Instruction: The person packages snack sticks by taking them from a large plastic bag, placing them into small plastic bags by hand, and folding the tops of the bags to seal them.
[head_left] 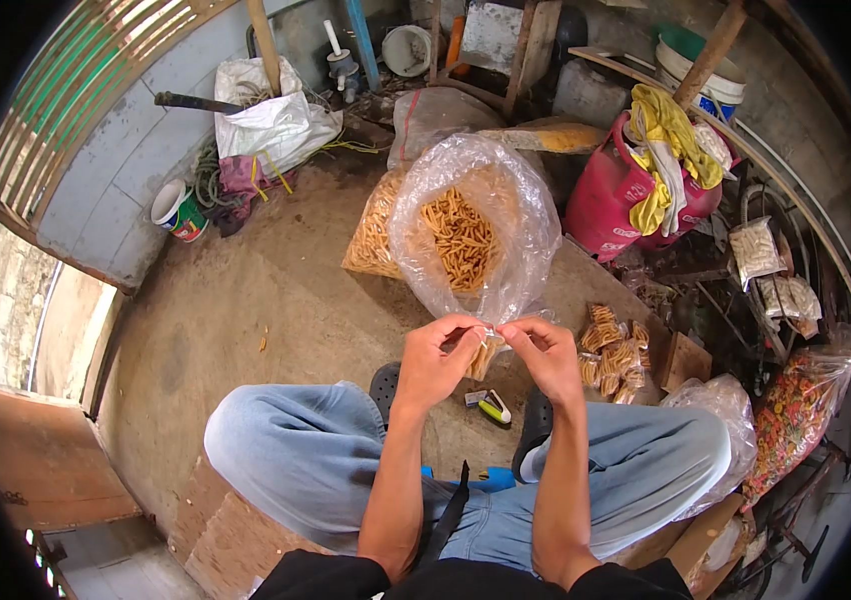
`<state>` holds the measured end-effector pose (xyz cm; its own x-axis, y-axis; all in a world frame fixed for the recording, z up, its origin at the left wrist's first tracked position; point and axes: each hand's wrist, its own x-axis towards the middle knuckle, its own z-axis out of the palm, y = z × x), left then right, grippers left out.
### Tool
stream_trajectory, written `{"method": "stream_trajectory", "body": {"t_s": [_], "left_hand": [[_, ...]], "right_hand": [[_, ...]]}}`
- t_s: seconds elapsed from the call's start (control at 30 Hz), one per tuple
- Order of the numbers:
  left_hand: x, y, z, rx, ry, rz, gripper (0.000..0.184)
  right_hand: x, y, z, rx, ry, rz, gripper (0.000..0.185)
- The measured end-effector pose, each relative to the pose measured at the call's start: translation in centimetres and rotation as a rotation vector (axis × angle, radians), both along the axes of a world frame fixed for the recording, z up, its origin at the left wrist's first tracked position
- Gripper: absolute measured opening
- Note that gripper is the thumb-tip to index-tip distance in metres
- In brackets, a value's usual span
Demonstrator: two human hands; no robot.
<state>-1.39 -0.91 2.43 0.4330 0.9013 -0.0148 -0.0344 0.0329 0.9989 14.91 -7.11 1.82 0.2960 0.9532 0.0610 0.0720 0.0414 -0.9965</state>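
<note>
My left hand (438, 362) and my right hand (549, 358) meet in front of my knees. Each pinches the top of a small clear snack packet (484, 360), which hangs between them with brown stick snacks inside. Just beyond my fingers stands a large clear plastic bag (531, 215), its mouth wide open, holding loose stick snacks (460, 240). On the floor below my hands lies a green and black stapler (494, 407), with a small box (474, 398) beside it. Several filled packets (618, 355) are piled to the right of my right hand.
Another bag of snacks (374, 235) leans behind the large bag. Pink gas cylinders (601, 205) with yellow cloth stand at back right. A bag of colourful pieces (796, 410) is at far right. To the left are a small bucket (179, 210) and a white sack (281, 125).
</note>
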Motion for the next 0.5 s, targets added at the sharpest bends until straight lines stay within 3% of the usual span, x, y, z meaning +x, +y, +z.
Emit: {"method": "stream_trajectory", "body": {"t_s": [0.1, 0.17, 0.3, 0.5], "left_hand": [[0.2, -0.2, 0.1, 0.069, 0.036, -0.039, 0.01], [0.4, -0.4, 0.4, 0.112, 0.095, -0.019, 0.01], [0.5, -0.5, 0.3, 0.146, 0.145, -0.026, 0.01], [1.3, -0.4, -0.6, 0.035, 0.077, 0.005, 0.008]], "right_hand": [[-0.2, 0.0, 1.1, -0.141, 0.08, 0.023, 0.013], [-0.3, 0.0, 1.7, -0.127, -0.07, 0.053, 0.015], [-0.5, 0.0, 1.6, -0.164, -0.106, 0.055, 0.015], [-1.8, 0.1, 2.4, -0.11, -0.322, -0.122, 0.01]]}}
